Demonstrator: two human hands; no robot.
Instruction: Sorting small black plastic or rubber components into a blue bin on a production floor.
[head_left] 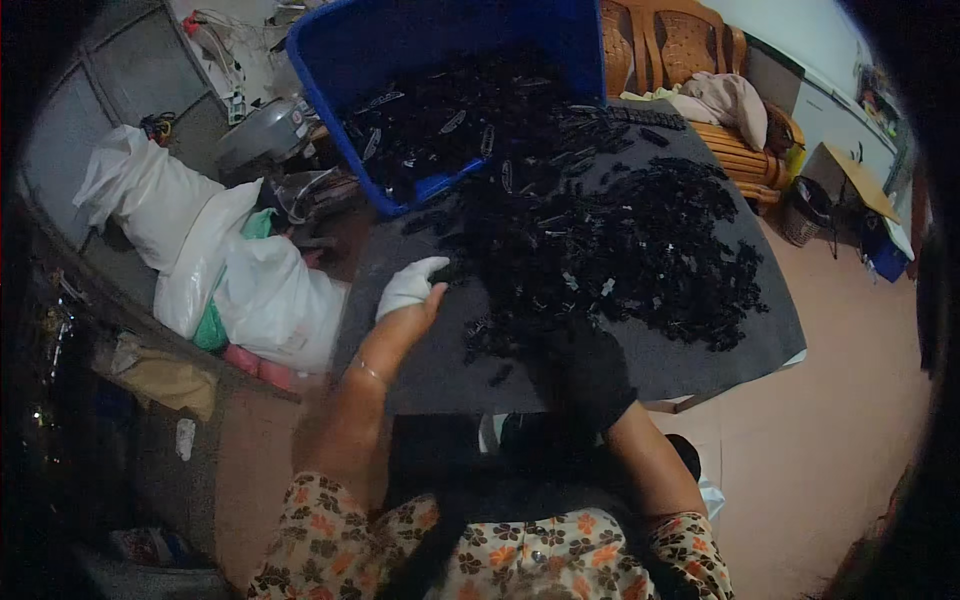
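Note:
A wide heap of small black plastic pieces [640, 250] covers much of the dark grey tabletop [440, 370]. At the heap's left edge is my left hand [408, 290], in a white glove that leaves the thumb bare. Its fingers curl toward the thumb around something dark and small, which I cannot make out. My right hand [590, 375], in a black glove, is at the near side of the heap. Black glove and black pieces merge there, so its fingers are hidden. A few loose pieces [500, 375] lie between the hands, near the front edge.
A large blue bin [385, 190] lies tilted at the table's far side, black pieces spilling from its mouth. White sacks [270, 300] stand on the floor at left. Beyond the table's right are a wooden bench [730, 130] and a dark basket [803, 212].

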